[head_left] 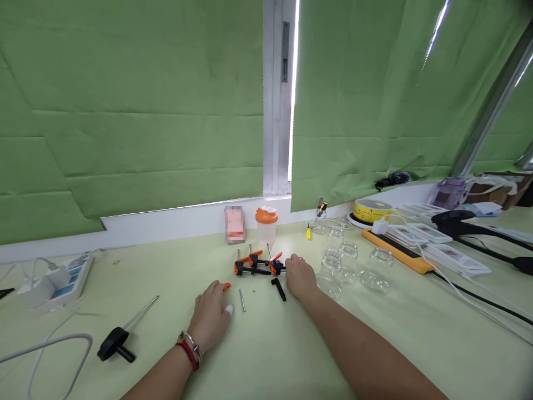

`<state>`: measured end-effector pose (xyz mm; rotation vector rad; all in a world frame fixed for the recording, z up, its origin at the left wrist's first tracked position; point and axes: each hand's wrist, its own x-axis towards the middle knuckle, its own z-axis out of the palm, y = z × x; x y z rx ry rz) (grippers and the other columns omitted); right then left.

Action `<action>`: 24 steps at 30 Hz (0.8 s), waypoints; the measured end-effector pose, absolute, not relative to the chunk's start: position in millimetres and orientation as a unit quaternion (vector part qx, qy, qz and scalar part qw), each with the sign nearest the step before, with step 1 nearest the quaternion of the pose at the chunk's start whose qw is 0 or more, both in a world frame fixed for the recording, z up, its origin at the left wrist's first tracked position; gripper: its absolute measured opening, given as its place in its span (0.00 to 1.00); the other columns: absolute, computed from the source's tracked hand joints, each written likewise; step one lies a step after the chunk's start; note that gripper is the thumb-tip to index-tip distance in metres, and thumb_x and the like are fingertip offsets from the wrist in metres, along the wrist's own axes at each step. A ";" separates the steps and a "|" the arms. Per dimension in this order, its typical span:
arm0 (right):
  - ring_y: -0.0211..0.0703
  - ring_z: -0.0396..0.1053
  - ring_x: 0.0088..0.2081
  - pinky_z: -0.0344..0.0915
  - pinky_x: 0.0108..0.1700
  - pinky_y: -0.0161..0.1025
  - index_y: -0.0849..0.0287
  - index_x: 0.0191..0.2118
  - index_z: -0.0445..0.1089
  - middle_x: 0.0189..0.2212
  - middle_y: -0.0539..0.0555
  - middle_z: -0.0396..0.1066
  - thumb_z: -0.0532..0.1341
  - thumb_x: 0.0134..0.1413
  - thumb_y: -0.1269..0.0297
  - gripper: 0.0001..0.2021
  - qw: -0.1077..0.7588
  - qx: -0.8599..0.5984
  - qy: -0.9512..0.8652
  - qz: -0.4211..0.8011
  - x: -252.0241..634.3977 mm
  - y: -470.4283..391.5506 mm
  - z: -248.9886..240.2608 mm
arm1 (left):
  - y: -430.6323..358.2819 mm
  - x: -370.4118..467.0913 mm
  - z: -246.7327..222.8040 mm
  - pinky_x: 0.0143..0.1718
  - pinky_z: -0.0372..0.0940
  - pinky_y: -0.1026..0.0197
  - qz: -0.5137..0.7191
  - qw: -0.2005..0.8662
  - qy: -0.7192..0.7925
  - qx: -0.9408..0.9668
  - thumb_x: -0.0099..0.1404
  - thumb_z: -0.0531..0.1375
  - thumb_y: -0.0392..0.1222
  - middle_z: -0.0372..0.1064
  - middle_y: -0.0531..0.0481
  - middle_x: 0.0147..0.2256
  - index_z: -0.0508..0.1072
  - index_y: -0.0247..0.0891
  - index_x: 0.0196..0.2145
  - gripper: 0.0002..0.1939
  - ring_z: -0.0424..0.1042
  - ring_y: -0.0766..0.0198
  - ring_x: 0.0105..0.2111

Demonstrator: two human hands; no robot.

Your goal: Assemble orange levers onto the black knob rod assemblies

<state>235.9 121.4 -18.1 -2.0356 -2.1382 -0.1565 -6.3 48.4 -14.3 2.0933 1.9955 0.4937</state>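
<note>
My left hand [211, 312] is palm down on the table with its fingers curled over a small orange piece [227, 285], only the tip of which shows. The thumb, white at its end, stands apart from the fingers. My right hand [300, 276] closes around the black handle end of an orange-and-black bar clamp [276, 265]; its fingertips are partly hidden. Two more such clamps, a front one [245, 269] and a rear one [256, 258], lie to the left. Between my hands are a metal bolt [242, 300], a tiny nut [254, 291] and a black angled part [278, 289].
Several glass jars [331, 272] stand right of my right hand, near an orange power strip [397, 251]. Behind the clamps are an orange-lidded cup [266, 225] and a small box [235, 225]. A black-handled rod [116, 341] and white cables [62, 339] lie at left.
</note>
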 end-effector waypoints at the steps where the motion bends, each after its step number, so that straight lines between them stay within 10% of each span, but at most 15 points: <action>1: 0.46 0.66 0.42 0.60 0.36 0.36 0.62 0.39 0.69 0.39 0.59 0.66 0.55 0.49 0.80 0.12 0.096 -0.685 -0.720 -0.056 235.4 120.7 -17.1 | 48.5 -6.4 -14.2 0.58 0.51 0.49 0.165 0.103 0.677 0.710 0.58 0.53 0.36 0.57 0.41 0.57 0.65 0.36 0.50 0.21 0.55 0.49 0.59; 17: 0.47 0.63 0.46 0.61 0.40 0.36 0.64 0.57 0.57 0.47 0.61 0.64 0.53 0.50 0.79 0.26 0.162 -0.654 -0.733 -0.100 233.2 118.4 -15.2 | 65.6 -56.7 13.2 0.59 0.34 0.34 0.087 -0.164 0.729 0.659 0.63 0.46 0.39 0.65 0.34 0.52 0.69 0.32 0.46 0.18 0.56 0.43 0.57; 24: 0.47 0.63 0.46 0.61 0.42 0.37 0.64 0.57 0.58 0.47 0.61 0.64 0.53 0.50 0.79 0.26 0.175 -0.642 -0.738 -0.106 230.9 117.2 -13.9 | 72.3 -121.9 20.0 0.43 0.59 0.40 -0.011 -0.029 0.821 0.570 0.51 0.54 0.33 0.74 0.31 0.38 0.75 0.31 0.33 0.12 0.72 0.41 0.40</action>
